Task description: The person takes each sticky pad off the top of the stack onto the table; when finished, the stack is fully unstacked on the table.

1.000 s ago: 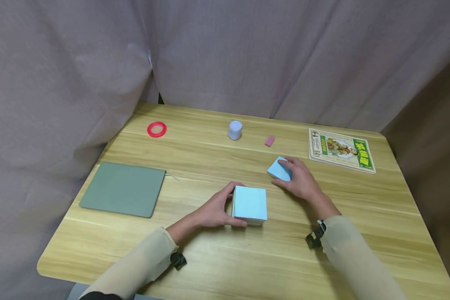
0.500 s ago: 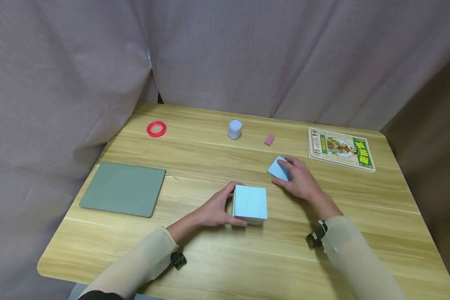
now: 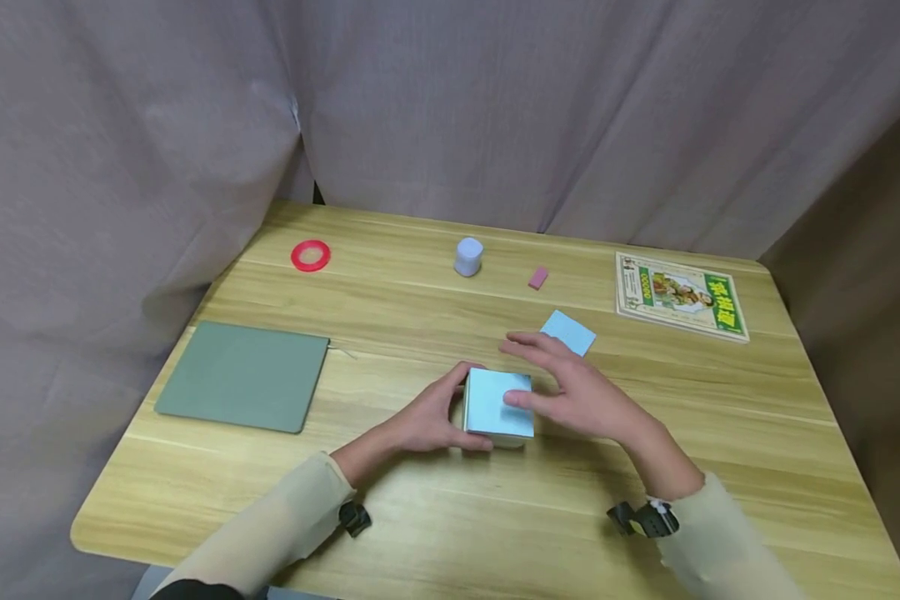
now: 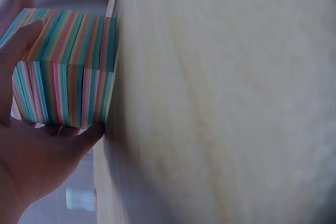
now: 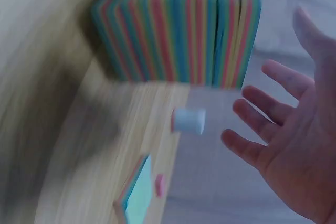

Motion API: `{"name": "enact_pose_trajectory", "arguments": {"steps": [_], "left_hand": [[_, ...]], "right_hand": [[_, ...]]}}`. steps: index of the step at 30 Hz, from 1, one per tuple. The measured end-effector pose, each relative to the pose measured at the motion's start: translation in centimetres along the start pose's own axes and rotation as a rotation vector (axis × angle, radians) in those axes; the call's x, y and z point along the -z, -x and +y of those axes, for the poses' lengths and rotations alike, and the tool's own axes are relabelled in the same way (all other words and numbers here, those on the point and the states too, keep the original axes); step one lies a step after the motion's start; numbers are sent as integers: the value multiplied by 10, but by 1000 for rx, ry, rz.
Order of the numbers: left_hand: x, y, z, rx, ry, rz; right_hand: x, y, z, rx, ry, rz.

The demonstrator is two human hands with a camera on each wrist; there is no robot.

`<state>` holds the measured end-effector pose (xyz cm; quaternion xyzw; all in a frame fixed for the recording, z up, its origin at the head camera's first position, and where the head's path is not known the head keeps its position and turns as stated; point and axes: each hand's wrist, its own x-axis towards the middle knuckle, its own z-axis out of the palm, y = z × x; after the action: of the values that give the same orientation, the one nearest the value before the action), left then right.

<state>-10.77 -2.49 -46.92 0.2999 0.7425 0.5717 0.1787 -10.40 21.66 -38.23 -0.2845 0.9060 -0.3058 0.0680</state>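
A: Pale wood grain runs in long streaks across the table [image 3: 435, 525], and behind it the curtain [image 3: 457, 108] hangs in soft grey folds.

B: Plenty of shapes on that wood! A red ring [image 3: 311, 267], a whitish cylinder [image 3: 468, 257], a small pink block [image 3: 537, 278] and, over on the right, a glossy-looking printed booklet [image 3: 678, 296].

A: And the flat grey-green notebook [image 3: 243, 377] on the left, rounded at its near right corner, a thin cord at its far one.

B: Now the paper stack [image 3: 487, 406], standing on the table between the two hands. What a look: square, plain light blue on top!

A: Its sides are the show, striped in pink, blue, green and yellow, with dark seams between the layers and the edges slightly out of line.

B: The left hand [image 3: 431, 419] grips it from the side, thumb along the near face, fingers round the far one.

A: The right hand [image 3: 581, 396] is wide open, fingers spread and holding nothing, its thumb above the blue top in the head view.

B: Just beyond that hand, partly covered by it, lies a thin blue pad [image 3: 572, 332], flat on the wood.
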Motion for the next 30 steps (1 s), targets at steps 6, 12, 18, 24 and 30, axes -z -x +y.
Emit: {"name": "enact_pose_trajectory", "arguments": {"steps": [6,12,18,24,30], "left_hand": [[-1,0,-2,-19,14,-9],[0,0,-1,-46,1,-3],[2,0,-1,-53,-7,-13],[1,0,0,-5,-17,-11],[1,0,0,25,-5,2]], "right_hand": [[-18,6,-21,94,128,-72],[-28,5,-21,131,173,-50],[-28,8,-19,108,168,-18],[-6,18,-7,-5,35,38],[21,32,51,-153,-7,171]]}}
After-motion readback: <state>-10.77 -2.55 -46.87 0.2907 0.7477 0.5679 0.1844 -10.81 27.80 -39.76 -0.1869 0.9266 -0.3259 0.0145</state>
